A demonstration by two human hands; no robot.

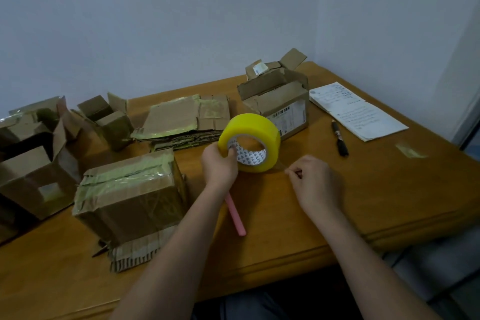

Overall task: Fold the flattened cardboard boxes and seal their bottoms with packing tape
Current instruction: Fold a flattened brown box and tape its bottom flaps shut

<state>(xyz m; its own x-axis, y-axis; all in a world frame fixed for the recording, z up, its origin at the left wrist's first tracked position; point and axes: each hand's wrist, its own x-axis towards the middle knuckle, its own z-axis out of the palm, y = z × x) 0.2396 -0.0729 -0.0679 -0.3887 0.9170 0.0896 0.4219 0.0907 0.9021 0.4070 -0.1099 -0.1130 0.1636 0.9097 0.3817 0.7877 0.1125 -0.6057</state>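
My left hand (219, 166) grips a yellow roll of packing tape (250, 138) above the wooden table (389, 189), with a finger hooked through its core. My right hand (313, 179) pinches the clear free end of the tape, drawn out a short way to the right of the roll. A folded cardboard box (130, 195) stands to the left of my left arm, its upper face covered with tape strips. It sits on a flattened piece of cardboard (135, 254). A stack of flattened boxes (187, 119) lies behind the roll.
A pink stick-shaped tool (236, 215) lies under my left wrist. Open boxes stand at the far left (33, 163), back left (109, 117) and back right (280, 101). A black pen (340, 138), printed paper sheets (355, 112) and a tape scrap (410, 150) lie on the right.
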